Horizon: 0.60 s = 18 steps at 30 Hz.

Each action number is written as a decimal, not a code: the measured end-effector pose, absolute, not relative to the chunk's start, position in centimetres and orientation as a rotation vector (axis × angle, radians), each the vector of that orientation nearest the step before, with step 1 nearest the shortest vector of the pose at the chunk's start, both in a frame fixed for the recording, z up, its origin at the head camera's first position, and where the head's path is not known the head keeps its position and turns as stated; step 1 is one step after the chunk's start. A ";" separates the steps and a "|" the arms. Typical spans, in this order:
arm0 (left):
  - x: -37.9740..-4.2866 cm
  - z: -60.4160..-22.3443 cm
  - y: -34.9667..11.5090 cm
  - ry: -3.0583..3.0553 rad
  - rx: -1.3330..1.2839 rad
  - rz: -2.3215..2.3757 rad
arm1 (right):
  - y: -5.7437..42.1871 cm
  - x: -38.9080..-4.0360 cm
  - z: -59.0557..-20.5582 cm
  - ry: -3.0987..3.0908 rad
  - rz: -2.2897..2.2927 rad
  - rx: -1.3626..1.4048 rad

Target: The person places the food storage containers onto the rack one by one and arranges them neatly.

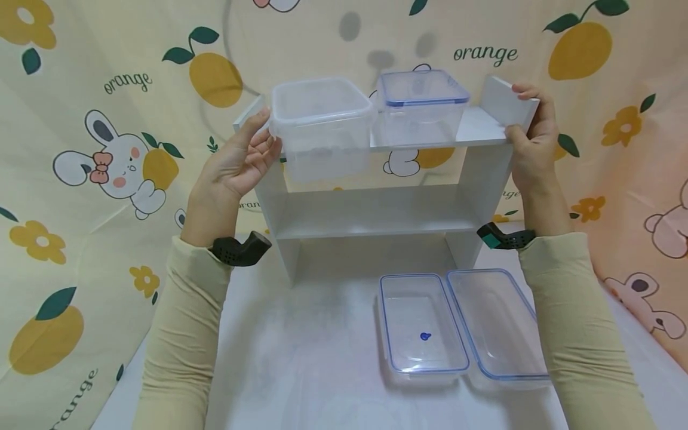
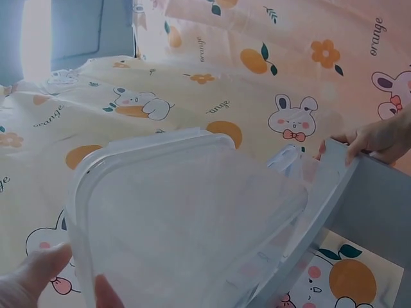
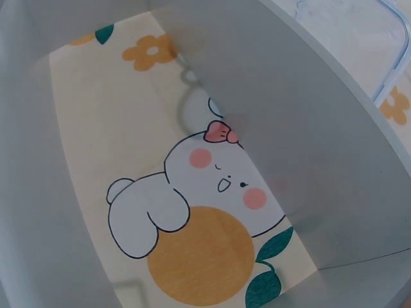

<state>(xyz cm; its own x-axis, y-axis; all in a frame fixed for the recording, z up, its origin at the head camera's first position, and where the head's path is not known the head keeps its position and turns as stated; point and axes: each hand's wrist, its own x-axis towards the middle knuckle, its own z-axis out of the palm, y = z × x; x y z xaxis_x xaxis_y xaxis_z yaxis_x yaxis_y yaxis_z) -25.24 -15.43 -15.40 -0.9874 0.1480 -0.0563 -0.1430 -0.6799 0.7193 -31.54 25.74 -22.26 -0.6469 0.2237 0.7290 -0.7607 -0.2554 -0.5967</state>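
A printed cloth [image 1: 102, 233] with rabbits, fruit, flowers and the word "orange" hangs behind a person in pale sleeves. At left, the person's left hand [image 1: 236, 158], a black device [image 1: 239, 249] at its wrist, is raised to the left side of a clear container with a whitish lid [image 1: 322, 131], its thumb at the rim and its fingers bent below; whether those fingers grasp the container or only touch it cannot be told. The container stands at the left of the top board of a white shelf unit [image 1: 371, 212], jutting past its front edge. To its right on the same board sits a clear box with a blue-trimmed lid [image 1: 421, 110], set farther back.

Below, on the white table [image 1: 301, 358] in front of the unit, 2 clear containers with blue rims lie side by side: the left container [image 1: 421, 316] bears a small blue mark near its middle, and the right container [image 1: 494, 325] is partly hidden by the person's sleeve [image 1: 570, 316]. At right, the right hand [image 1: 537, 131], with another black device [image 1: 507, 237] at its wrist, grips the unit's raised end panel [image 1: 502, 104], fingers over the upper edge and thumb lower down at the front. The right wrist view looks through the unit to a rabbit [image 3: 218, 173] on the cloth.
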 end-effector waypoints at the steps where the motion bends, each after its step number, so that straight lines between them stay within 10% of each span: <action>1: -25.2 -15.4 -15.4 1.179 0.015 2.741 | 25.7 -31.5 -22.2 -1.345 1.956 0.683; 18: -26.2 -15.4 -14.7 1.181 0.036 2.843 | 25.9 -31.6 -22.3 -1.340 1.953 0.693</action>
